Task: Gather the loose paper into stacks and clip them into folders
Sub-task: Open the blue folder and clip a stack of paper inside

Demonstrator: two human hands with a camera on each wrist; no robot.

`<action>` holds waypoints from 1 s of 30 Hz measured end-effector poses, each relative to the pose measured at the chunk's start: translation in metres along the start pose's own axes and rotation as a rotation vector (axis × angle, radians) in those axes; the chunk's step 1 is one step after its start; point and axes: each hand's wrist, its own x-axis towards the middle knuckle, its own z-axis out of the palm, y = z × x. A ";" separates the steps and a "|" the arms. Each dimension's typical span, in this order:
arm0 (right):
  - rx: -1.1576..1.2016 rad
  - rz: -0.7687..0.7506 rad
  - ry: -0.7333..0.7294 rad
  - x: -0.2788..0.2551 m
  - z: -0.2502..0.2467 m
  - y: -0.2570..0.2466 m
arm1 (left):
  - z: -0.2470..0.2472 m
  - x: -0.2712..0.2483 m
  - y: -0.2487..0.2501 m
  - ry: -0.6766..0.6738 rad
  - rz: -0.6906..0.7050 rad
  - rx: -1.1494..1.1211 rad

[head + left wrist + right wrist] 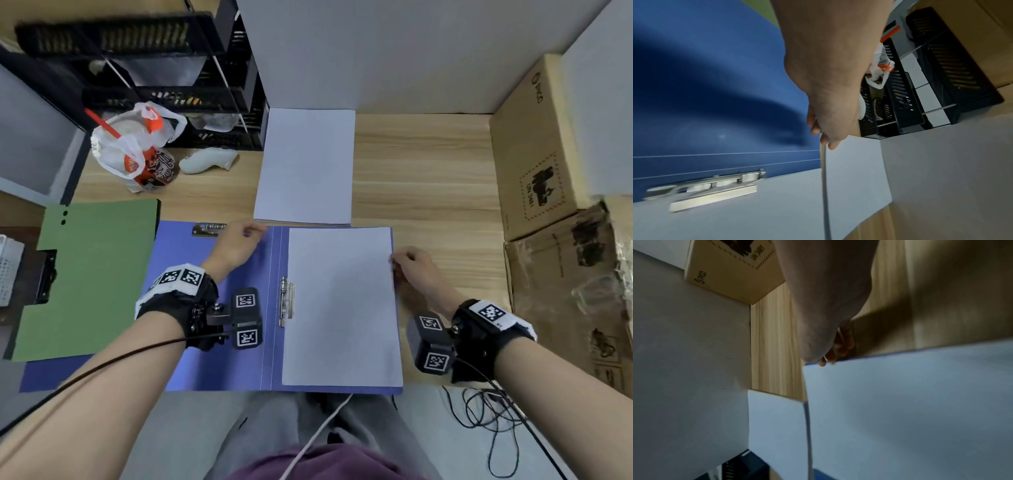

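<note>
Right hand (pixel 412 270) first: its curled fingers (pixel 840 347) touch the outer edge of the white paper stack (pixel 340 308) lying in the open blue cardboard folder (pixel 212 346), though whether they pinch or merely nudge it I cannot tell. Across the sheet, the left hand (pixel 236 248) curls at the folder's far edge, fingertips (pixel 830 142) together beside the spine. The stack sits just clear of the silver spring clip (pixel 287 301) on the fingers' inner side. My read: square the edges with both hands, slide the stack inward under the clip, then press it down. Count: two white stacks, the second (pixel 305 164) beyond the fingertips; two folders, blue and green (pixel 92 274); two clips, one on the left flap (pixel 209 229).
</note>
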 end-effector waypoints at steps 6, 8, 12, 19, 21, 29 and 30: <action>0.023 -0.068 0.007 0.031 0.032 -0.052 | -0.007 0.045 -0.007 0.076 -0.075 -0.119; 0.022 -0.061 -0.025 0.041 0.040 -0.063 | -0.006 0.052 -0.009 0.074 -0.096 -0.159; 0.025 -0.047 -0.065 0.060 0.055 -0.081 | -0.002 0.062 -0.013 -0.007 -0.101 -0.224; 0.081 -0.002 -0.135 0.063 0.065 -0.093 | -0.005 0.065 -0.010 -0.003 -0.140 -0.342; 0.114 -0.001 -0.134 0.060 0.063 -0.096 | -0.008 0.066 -0.006 0.019 -0.129 -0.380; 0.326 0.088 -0.109 0.069 0.062 -0.111 | -0.011 0.072 -0.008 0.041 -0.152 -0.451; 0.335 0.091 -0.112 0.069 0.062 -0.112 | -0.011 0.073 -0.008 0.039 -0.161 -0.464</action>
